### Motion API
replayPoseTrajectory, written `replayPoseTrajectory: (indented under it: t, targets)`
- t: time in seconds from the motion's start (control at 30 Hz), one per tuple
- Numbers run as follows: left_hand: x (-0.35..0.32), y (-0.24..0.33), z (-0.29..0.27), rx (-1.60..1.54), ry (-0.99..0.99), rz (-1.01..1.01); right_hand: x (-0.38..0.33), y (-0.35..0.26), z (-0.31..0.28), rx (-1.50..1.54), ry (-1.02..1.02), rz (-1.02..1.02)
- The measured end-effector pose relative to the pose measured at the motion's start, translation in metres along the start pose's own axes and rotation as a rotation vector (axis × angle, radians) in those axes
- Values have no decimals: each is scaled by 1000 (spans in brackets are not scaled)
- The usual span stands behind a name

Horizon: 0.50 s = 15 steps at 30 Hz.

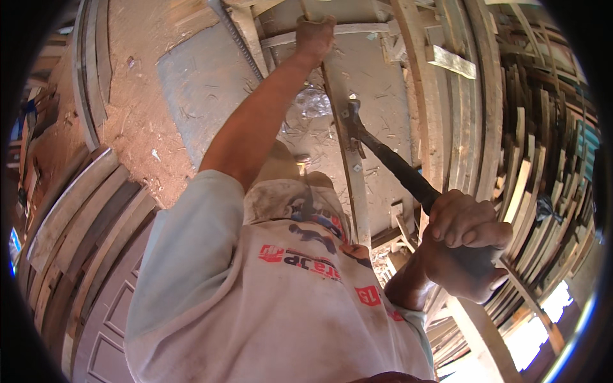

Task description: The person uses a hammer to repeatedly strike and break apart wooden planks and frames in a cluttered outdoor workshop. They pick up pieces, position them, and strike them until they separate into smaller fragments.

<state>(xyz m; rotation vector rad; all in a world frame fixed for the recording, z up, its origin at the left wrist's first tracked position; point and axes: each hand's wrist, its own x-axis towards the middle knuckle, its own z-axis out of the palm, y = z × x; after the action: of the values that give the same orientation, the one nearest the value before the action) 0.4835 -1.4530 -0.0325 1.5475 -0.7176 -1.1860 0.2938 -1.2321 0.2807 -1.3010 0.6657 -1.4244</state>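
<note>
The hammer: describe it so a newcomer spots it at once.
Start from the person's pale shirt, then go right to the right hand. From there, the hammer runs up and leftward in the picture. Its dark, rod-like handle, ending in a crosswise head, sets it apart from the pale, flat boards nearby.

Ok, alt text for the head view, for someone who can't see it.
A person's right hand grips a hammer, its head at a narrow wooden beam that the left hand holds farther up. Stacked boards crowd the picture's right.
</note>
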Motion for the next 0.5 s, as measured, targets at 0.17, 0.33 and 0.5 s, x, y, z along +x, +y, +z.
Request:
replayPoseTrajectory:
  t: [0.17, 0.33, 0.5]
  targets:
    - [1, -27, -2, 183, -14, 100, 89, 21, 37, 13, 272, 227]
    - [41, -14, -2, 476, 34, 196, 30, 18, 22, -63, 116, 112]
    - [45, -41, -14, 164, -149, 158, 112, 38, 47, -298, 100, 178]
